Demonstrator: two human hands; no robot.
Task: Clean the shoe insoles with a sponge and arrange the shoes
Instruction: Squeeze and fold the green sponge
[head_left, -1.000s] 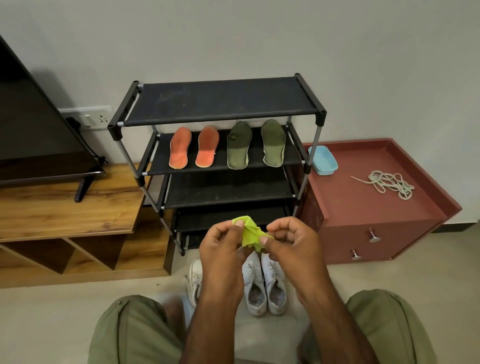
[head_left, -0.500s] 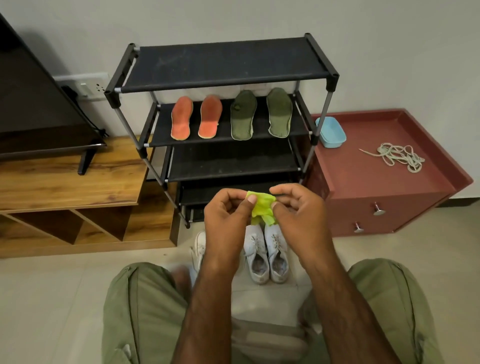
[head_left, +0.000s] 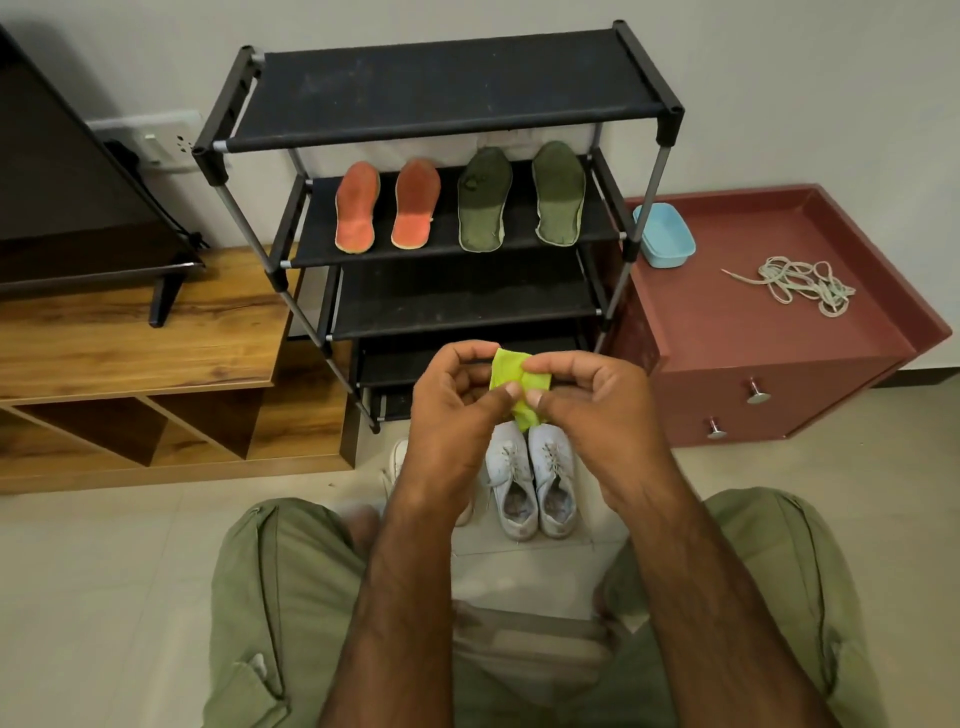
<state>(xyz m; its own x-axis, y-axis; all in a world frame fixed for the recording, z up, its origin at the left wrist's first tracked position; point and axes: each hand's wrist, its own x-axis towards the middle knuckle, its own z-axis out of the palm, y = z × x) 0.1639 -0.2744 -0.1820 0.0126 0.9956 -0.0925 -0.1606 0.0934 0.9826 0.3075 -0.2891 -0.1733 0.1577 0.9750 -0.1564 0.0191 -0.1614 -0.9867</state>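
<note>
Your left hand (head_left: 452, 410) & right hand (head_left: 597, 410) both pinch the yellow-green sponge (head_left: 519, 382) in front of the shoe rack (head_left: 457, 83), above the white shoes (head_left: 535, 483); insoles (head_left: 457, 205) on 2nd shelf

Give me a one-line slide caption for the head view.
Left hand and right hand pinch a yellow-green sponge above white sneakers, facing a shoe rack holding orange insoles and green insoles.

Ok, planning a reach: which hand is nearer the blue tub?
Right. The right hand is left of the blue tub, toward the person; the left hand is farther left. Both pinch the sponge.
</note>
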